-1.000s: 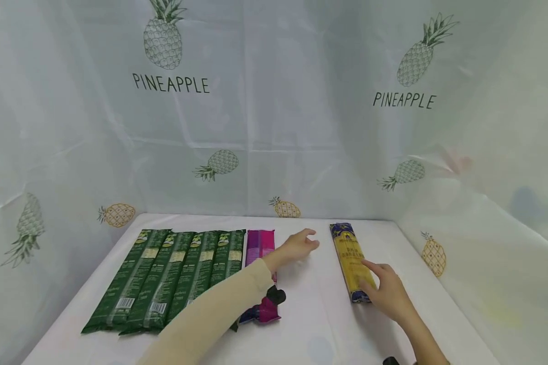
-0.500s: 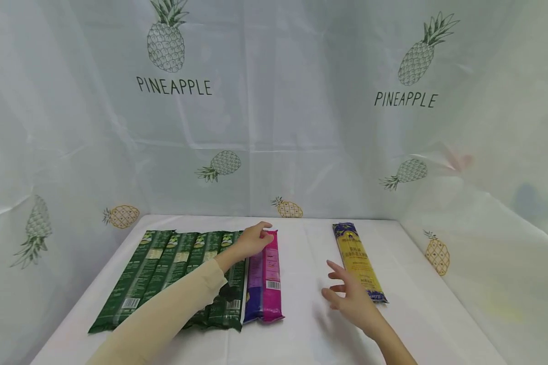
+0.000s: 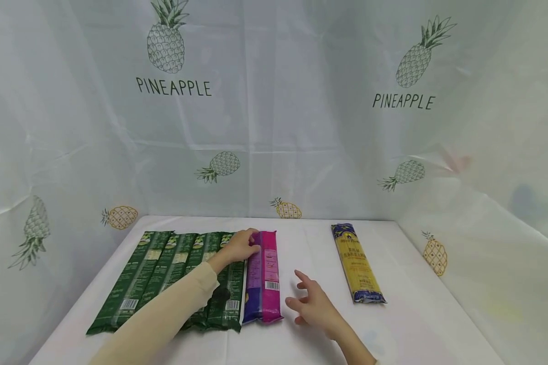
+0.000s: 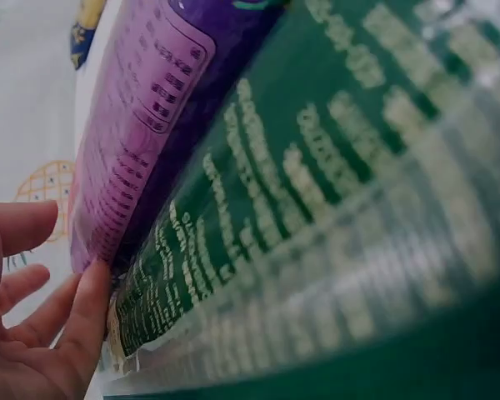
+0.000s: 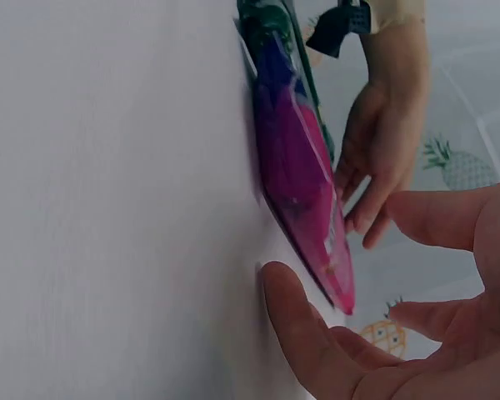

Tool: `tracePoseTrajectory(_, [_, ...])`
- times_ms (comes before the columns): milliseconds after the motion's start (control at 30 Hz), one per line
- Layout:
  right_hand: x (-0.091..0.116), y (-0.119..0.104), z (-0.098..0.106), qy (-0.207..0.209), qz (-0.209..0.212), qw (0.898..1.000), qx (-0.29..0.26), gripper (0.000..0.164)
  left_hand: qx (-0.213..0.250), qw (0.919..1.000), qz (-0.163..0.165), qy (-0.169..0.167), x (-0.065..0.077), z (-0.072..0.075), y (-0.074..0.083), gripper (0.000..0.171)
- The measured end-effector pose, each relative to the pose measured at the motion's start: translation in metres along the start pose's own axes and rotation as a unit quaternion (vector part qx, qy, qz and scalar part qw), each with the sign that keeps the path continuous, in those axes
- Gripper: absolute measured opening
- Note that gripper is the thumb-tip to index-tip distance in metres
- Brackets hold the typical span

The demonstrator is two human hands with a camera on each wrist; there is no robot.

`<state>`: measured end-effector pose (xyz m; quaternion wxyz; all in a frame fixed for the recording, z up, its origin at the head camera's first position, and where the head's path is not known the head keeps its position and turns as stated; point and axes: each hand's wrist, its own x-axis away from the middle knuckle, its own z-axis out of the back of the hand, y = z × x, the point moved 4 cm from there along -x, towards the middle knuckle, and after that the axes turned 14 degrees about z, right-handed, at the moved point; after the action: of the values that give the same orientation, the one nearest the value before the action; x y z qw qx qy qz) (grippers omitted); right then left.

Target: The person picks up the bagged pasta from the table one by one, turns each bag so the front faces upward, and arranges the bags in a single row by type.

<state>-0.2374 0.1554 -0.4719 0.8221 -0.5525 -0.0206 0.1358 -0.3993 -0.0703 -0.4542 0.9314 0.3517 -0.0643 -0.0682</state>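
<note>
Leftward from the slim yellow packet (image 3: 358, 261), the right hand (image 3: 317, 306) has moved nearer the glossy purple-and-pink packet (image 3: 270, 274), its fingers spread, gripping nothing. Loosely extended, ungrasping fingers of the left hand (image 3: 237, 247) reach that packet's far end. Long and crimped at its ends, it lies on the smooth white tabletop (image 3: 438, 324), beside four shiny green packets (image 3: 141, 281); a cream sleeve (image 3: 164, 314) partly hides these.

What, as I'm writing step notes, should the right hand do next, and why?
Probably ease the right hand leftward onto the pink-and-purple packet: that hand faces it but stands apart, while the left hand is at its far end.
</note>
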Motion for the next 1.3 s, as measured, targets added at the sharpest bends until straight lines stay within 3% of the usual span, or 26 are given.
tracePoseTrajectory(333, [-0.016, -0.005, -0.031, -0.032, 0.032, 0.999, -0.004, 0.088, -0.036, 0.9987, 0.036, 0.009, -0.001, -0.001, -0.007, 0.068])
tracePoseTrajectory(567, [-0.027, -0.008, -0.043, -0.033, 0.069, 0.988, 0.136, 0.091, -0.081, 0.9957, 0.045, 0.0, -0.003, -0.003, -0.002, 0.069])
tracePoseTrajectory(633, [-0.028, -0.008, -0.043, -0.03, 0.067, 0.985, 0.155, 0.09, -0.093, 0.9945, 0.048, 0.0, -0.004, -0.005, -0.002, 0.069])
tracePoseTrajectory(800, [-0.03, -0.005, -0.035, -0.037, 0.051, 0.991, 0.12, 0.085, -0.11, 0.9924, 0.054, -0.009, -0.007, -0.012, -0.002, 0.069])
tracePoseTrajectory(1000, [-0.03, 0.002, -0.028, -0.045, 0.041, 0.996, 0.068, 0.084, -0.071, 0.9943, 0.075, -0.024, -0.007, -0.018, -0.002, 0.076])
tracePoseTrajectory(1133, [-0.03, 0.004, -0.027, -0.042, 0.042, 0.996, 0.063, 0.084, -0.002, 0.9952, 0.094, -0.028, -0.01, -0.023, -0.004, 0.078])
tracePoseTrajectory(1300, [-0.029, 0.005, -0.027, -0.041, 0.043, 0.997, 0.051, 0.083, 0.092, 0.9905, 0.099, -0.026, -0.01, -0.026, -0.005, 0.076])
